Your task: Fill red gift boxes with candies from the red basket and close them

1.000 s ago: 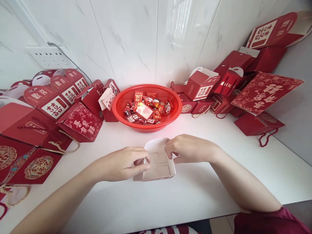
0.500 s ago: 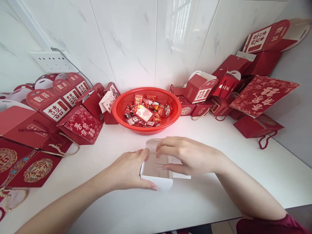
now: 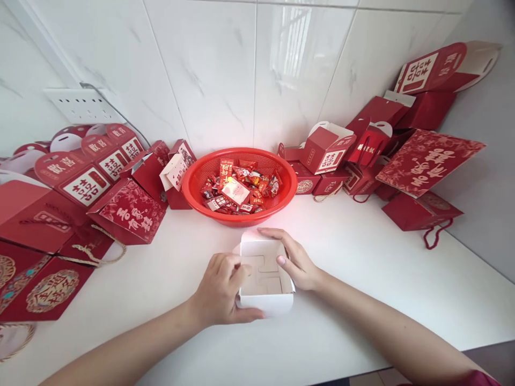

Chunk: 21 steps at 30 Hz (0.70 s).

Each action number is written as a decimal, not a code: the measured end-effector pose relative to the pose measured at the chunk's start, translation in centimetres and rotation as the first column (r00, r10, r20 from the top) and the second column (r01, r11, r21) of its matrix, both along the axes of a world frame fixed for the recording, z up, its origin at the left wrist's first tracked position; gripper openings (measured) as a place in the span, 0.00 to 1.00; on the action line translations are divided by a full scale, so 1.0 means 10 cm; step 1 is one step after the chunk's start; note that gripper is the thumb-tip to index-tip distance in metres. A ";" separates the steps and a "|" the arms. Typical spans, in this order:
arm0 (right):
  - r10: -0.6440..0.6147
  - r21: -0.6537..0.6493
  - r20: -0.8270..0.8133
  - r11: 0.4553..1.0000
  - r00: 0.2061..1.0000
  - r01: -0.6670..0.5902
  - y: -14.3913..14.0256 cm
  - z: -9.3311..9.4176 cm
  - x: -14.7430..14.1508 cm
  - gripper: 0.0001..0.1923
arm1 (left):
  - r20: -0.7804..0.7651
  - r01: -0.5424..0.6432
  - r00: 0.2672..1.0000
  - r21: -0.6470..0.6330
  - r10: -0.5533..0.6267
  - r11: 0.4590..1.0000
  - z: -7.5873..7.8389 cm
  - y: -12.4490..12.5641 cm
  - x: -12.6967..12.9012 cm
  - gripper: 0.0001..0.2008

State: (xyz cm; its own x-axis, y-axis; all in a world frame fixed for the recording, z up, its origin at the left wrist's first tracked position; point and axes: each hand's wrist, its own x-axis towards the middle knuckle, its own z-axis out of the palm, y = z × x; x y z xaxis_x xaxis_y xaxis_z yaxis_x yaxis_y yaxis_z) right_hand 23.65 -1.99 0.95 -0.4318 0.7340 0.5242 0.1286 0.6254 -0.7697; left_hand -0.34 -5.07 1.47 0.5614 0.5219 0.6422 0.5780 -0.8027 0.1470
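White box (image 3: 265,276) half hidden by both hands.

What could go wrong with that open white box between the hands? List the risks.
1. The white box is thin card; the left hand and right hand grip opposite walls, so a hard squeeze may buckle them.
2. Its interlocked bottom flaps could pop apart under pressure.
3. The red basket of sweets sits close behind; a forward push might knock it.

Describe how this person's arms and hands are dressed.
Both forearms are bare. The left hand and right hand wear no gloves, rings or watch that I can see. A dark red sleeve edge shows at the right upper arm.
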 end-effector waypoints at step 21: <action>-0.348 -0.098 0.243 0.920 0.905 0.380 0.43 0.31 0.16 0.25 | 0.621 0.515 0.784 -0.659 0.011 0.549 -0.09 0.19 0.05 0.59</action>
State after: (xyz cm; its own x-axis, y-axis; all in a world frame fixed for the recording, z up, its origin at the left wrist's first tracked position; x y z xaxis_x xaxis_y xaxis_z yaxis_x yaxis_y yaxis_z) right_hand 25.24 2.34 4.07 -0.2109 0.9205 0.3289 0.4996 0.3907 -0.7731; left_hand 0.19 -3.21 0.56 0.4852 0.8292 0.2775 -0.0114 -0.3113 0.9502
